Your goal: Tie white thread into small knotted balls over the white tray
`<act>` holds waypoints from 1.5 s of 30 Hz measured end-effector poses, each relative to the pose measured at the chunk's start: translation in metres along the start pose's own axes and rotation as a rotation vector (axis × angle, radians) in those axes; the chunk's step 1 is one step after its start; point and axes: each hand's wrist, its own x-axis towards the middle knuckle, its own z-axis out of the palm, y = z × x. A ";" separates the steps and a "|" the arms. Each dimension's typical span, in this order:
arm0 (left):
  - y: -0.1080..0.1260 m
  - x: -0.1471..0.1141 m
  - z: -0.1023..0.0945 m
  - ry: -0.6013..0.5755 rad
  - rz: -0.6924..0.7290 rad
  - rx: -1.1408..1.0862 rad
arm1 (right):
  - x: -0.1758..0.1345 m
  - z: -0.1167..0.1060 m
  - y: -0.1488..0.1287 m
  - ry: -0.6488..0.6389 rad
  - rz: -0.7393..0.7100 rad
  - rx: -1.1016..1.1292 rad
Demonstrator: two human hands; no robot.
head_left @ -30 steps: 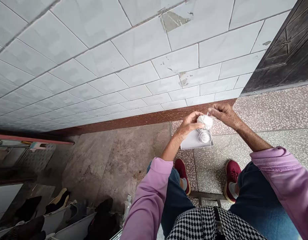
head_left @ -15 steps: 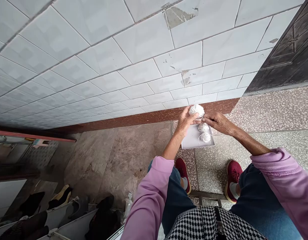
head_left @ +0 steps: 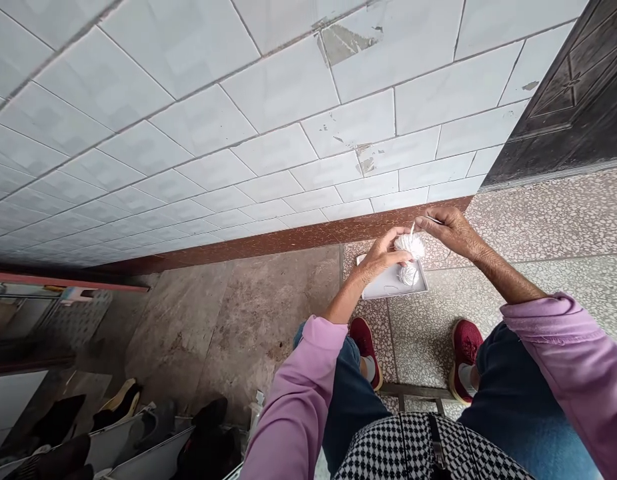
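Observation:
My left hand [head_left: 381, 257] is closed around a ruffled white yarn piece [head_left: 409, 245], with the thumb on its near side. To the right of it, my right hand [head_left: 445, 229] pinches a thin pale stick that looks like a crochet hook [head_left: 432, 219]. A short white strand [head_left: 413, 228] rises from the yarn piece toward the right fingertips. Just below the hands, a white yarn ball [head_left: 408, 275] lies in a shallow white tray [head_left: 381, 288]. The left hand covers part of the tray, and the hook's tip is hard to make out.
A white tiled wall [head_left: 288, 150] with a brown base strip rises in front, and a dark door [head_left: 573, 113] stands at the right. Two red shoes [head_left: 467, 343] are on the speckled floor. Shoes on a rack [head_left: 133, 440] fill the lower left.
My left hand has lowered the yarn piece slightly and turned it. My right hand has lifted up and to the right, drawing the strand upward.

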 end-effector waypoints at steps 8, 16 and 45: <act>-0.006 0.001 0.007 0.058 -0.024 -0.147 | 0.004 0.006 0.008 -0.009 0.067 0.088; 0.002 0.004 0.003 0.194 0.010 -0.334 | 0.007 0.021 0.027 -0.147 0.344 0.449; 0.008 0.010 -0.027 0.577 0.038 -0.513 | -0.021 0.032 -0.017 -0.482 0.034 -0.178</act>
